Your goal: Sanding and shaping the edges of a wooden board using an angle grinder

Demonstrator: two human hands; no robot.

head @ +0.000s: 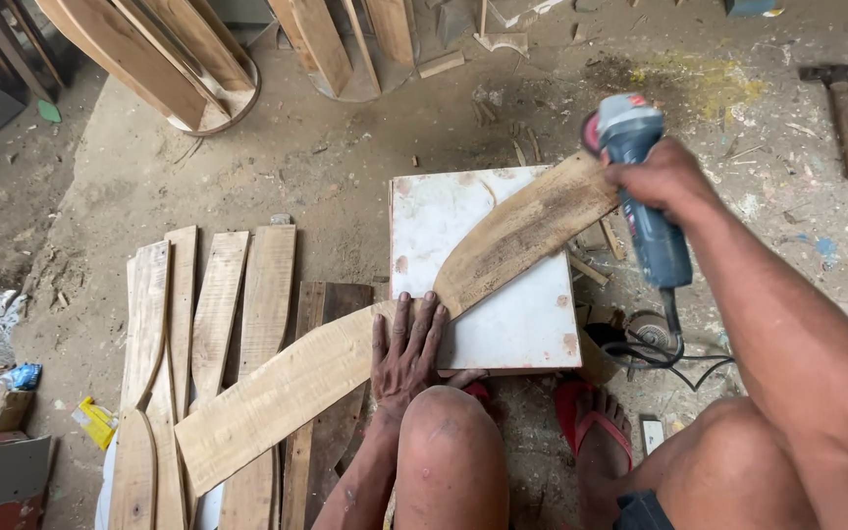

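Note:
A long curved wooden plank (pixel 345 353) lies diagonally across a white square block (pixel 517 324), its darker end reaching up to the right. My left hand (pixel 406 344) presses flat on the plank's middle, fingers spread. My right hand (pixel 662 177) grips a blue angle grinder (pixel 645 186), whose disc end sits at the plank's upper right end. The grinder's black cable (pixel 660 348) trails down to the floor beside the block.
Several similar curved planks (pixel 203 324) lie side by side on the dusty floor at left. A hammer (pixel 844 113) rests at upper right. More curved wood pieces (pixel 188 59) stand at the top. My knees and a red sandal (pixel 596 417) are below.

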